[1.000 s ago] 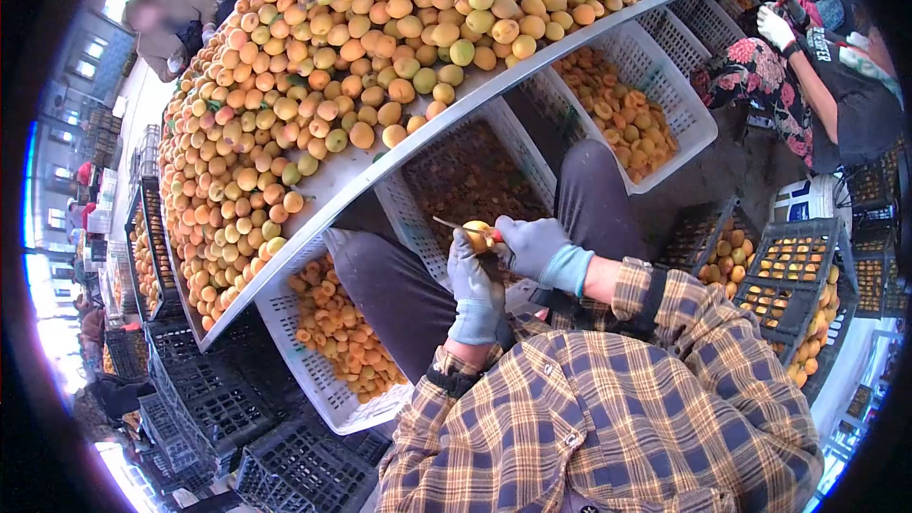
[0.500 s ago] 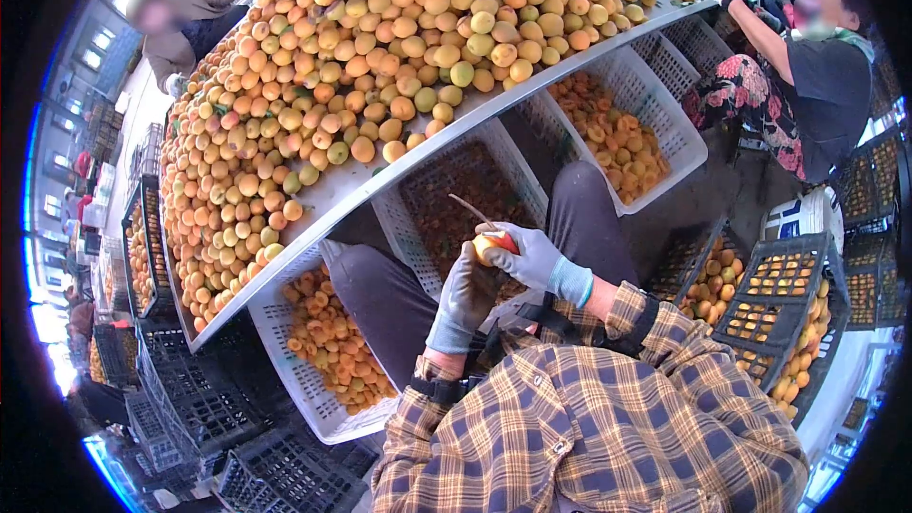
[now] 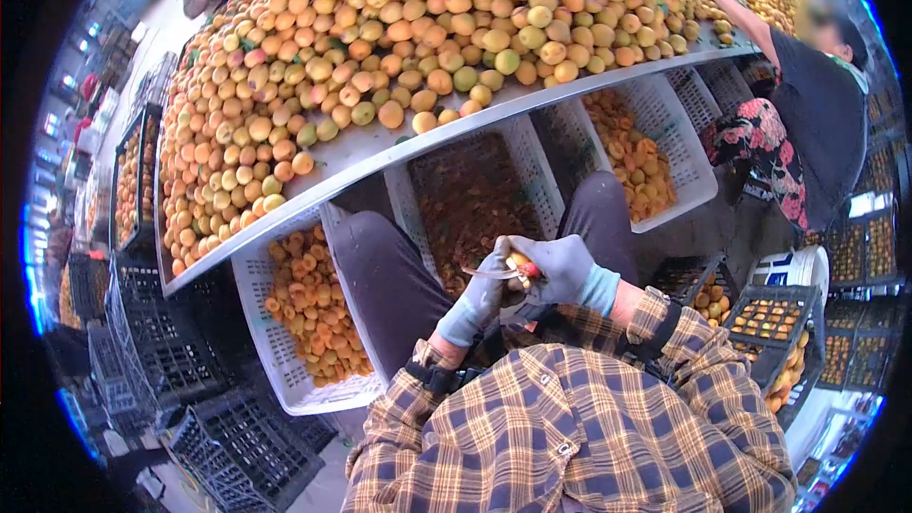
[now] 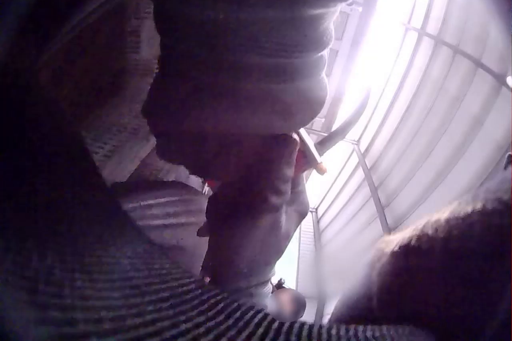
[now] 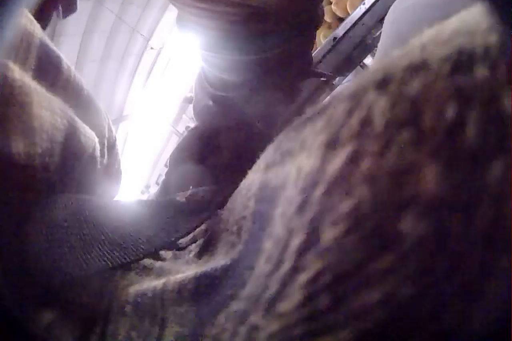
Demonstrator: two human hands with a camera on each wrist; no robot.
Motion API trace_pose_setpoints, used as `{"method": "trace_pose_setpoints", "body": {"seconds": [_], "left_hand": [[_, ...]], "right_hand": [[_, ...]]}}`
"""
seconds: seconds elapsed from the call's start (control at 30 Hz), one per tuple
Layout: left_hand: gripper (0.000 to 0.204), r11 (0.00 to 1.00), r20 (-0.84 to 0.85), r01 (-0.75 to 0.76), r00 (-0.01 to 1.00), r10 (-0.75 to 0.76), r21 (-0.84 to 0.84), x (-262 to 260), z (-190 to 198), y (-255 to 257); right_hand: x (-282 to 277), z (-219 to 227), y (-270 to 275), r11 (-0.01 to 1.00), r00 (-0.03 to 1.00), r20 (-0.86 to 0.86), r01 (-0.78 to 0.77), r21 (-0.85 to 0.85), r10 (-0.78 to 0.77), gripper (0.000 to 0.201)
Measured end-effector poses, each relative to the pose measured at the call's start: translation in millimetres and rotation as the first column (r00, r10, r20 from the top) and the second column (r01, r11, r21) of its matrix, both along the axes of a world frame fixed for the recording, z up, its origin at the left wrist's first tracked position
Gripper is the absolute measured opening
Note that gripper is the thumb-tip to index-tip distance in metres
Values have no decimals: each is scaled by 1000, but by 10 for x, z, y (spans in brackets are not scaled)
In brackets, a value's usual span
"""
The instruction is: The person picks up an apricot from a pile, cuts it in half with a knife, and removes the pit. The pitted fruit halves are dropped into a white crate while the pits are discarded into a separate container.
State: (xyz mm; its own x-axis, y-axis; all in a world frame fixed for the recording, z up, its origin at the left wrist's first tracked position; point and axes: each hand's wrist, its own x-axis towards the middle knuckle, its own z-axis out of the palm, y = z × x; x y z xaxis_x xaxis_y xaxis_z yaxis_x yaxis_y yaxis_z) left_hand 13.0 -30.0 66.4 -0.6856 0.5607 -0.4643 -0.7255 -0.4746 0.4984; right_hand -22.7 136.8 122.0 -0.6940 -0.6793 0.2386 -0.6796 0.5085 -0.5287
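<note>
In the head view, both hands wear grey gloves and meet between the knees. The right hand (image 3: 568,271) grips a small knife (image 3: 486,275) by its red handle; its thin blade points left across the left hand's fingers. A yellow-orange apricot (image 3: 517,259), mostly hidden by the gloves, sits between the two hands, and the left hand (image 3: 483,287) holds it against the blade. Both wrist views are dark: the left one shows gloved hands in shadow, and a sleeve fills much of the right one.
A sloping metal-edged table (image 3: 380,163) bears a large apricot heap (image 3: 380,47). Below it stand white crates, one with halved apricots (image 3: 318,313) at the left, one with dark scraps (image 3: 475,190) between the knees. Black crates (image 3: 252,446) lie left; another person (image 3: 817,104) sits right.
The knife blade has swung from pointing up and away to lying nearly level toward the left. The hands have closed in around the apricot. The head view has shifted.
</note>
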Motion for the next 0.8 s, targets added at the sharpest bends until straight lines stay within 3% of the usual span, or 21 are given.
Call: {"method": "trace_pose_setpoints", "body": {"seconds": [0.03,0.1,0.13,0.17,0.23,0.27,0.5,0.53,0.57,0.63,0.67,0.7,0.73,0.77,0.8], "left_hand": [[49,1000,8,-16,1000,16,2,16,-42,70],[43,919,-105,-350,936,336,-180,14,-137,149],[39,852,-220,-426,902,373,-303,0,-142,148],[39,885,-110,-430,902,417,-177,14,-268,128],[40,826,-129,-512,859,495,-238,-3,-248,124],[40,790,-286,-524,848,447,-317,-1,-234,89],[42,780,-392,-502,847,358,-374,-42,-471,58],[43,567,-639,-539,768,29,-622,-41,-396,36],[43,575,-641,-530,767,11,-624,-32,-442,86],[42,634,-703,-618,693,161,-464,-27,-506,176],[41,690,-564,-570,778,278,-446,-11,-461,177],[45,813,-252,-535,840,481,-231,-31,-437,169],[48,896,-158,-445,885,439,-4,-44,-321,84],[51,908,-77,-350,923,376,231,-53,-205,-9],[52,858,-90,-318,919,384,404,-68,-249,-24]], "right_hand": [[10,-20,-52,1000,1000,8,-16,2,16,52],[65,-58,-156,982,990,1,143,-121,-144,49],[83,-134,-215,970,981,42,195,-147,-191,47],[98,-175,-270,969,979,45,203,-140,-198,47],[146,-248,-360,935,942,185,310,-173,-278,45],[156,-287,-389,917,934,219,330,-223,-283,45],[192,-419,-473,803,862,336,488,-344,-380,41],[210,-426,-475,765,834,365,535,-359,-413,38],[127,-442,-477,659,604,651,723,-205,-460,35],[63,-607,-499,601,694,489,713,-363,-528,36],[54,-626,-454,586,691,486,718,-375,-536,36],[50,-543,-391,520,583,763,760,-390,-280,39],[52,-455,-333,465,407,913,801,-378,41,42],[60,-375,-247,466,414,909,795,-387,50,42],[70,-295,-141,450,301,904,791,-414,303,43]]}}
